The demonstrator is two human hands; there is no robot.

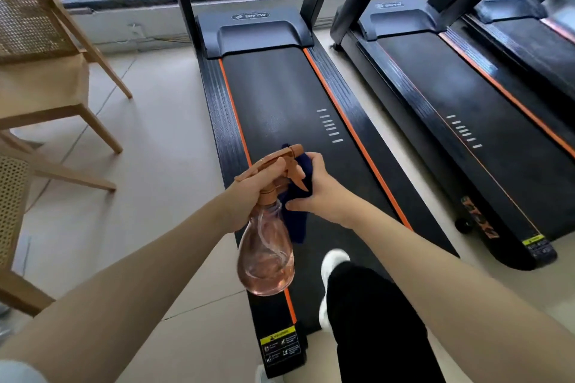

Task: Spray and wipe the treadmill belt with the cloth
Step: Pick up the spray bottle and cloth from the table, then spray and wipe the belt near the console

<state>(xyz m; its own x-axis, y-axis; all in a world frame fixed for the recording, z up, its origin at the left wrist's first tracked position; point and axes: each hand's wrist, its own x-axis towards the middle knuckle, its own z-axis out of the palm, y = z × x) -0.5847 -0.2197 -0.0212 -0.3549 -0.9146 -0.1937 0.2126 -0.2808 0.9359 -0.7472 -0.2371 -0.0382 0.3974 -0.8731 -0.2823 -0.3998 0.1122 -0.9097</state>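
A pink spray bottle (265, 258) is gripped at the trigger by the left hand (249, 193), a dark blue cloth (297, 202) is clutched by the right hand (320, 193), above the treadmill belt (280, 96); spraying seems underway, and wiping is called for next

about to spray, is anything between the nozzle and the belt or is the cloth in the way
Partly. The dark blue cloth, held in the right hand, sits right beside and behind the spray bottle head gripped by the left hand. Ahead of the nozzle, the treadmill belt looks bare apart from its white marks.
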